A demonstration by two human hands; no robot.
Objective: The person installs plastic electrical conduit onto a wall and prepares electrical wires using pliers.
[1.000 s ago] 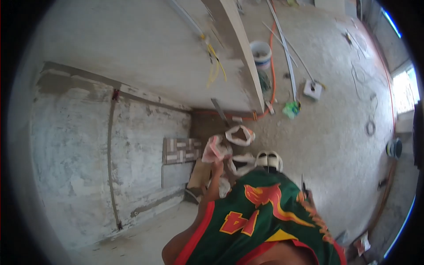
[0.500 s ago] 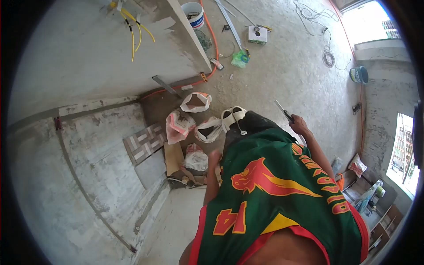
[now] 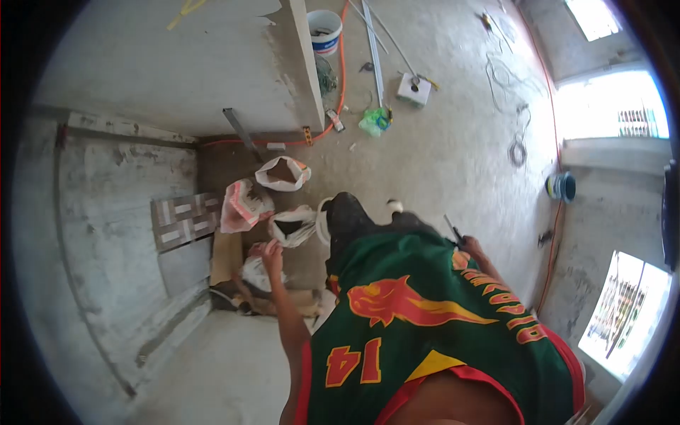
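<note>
Left hand point(image 3: 269, 251) reaches down among plastic bags, fingers spread loose, touching the top of a small white bag point(image 3: 253, 273); not closed on it as far as can be seen. Right hand point(image 3: 469, 246) is closed around a thin dark tool point(image 3: 452, 229), its tip pointing up and away from the body; too small to tell what kind of tool.

Landmark: the small white bag. It sits on the floor in a wall corner, on top of flat cardboard point(image 3: 227, 258). Just beyond it, an open white bag point(image 3: 294, 225) with dark contents. Beside that, toward the wall, a pink and white bag point(image 3: 241, 205). Further out, another open bag point(image 3: 282, 173) with brown contents. On the wall side of the small white bag, a patterned tile sheet point(image 3: 183, 219) leans against the grey wall point(image 3: 106, 212).

Well beyond the bags, an orange hose point(image 3: 341, 71) runs along the floor past a white bucket point(image 3: 325, 32), a green bag point(image 3: 374, 120) and a small white box point(image 3: 412, 88). Long metal strips lie near the box. Far off toward the window side, a blue bucket point(image 3: 561, 187) stands by the wall.

Green jersey point(image 3: 425, 319) with red trim fills the lower view.
</note>
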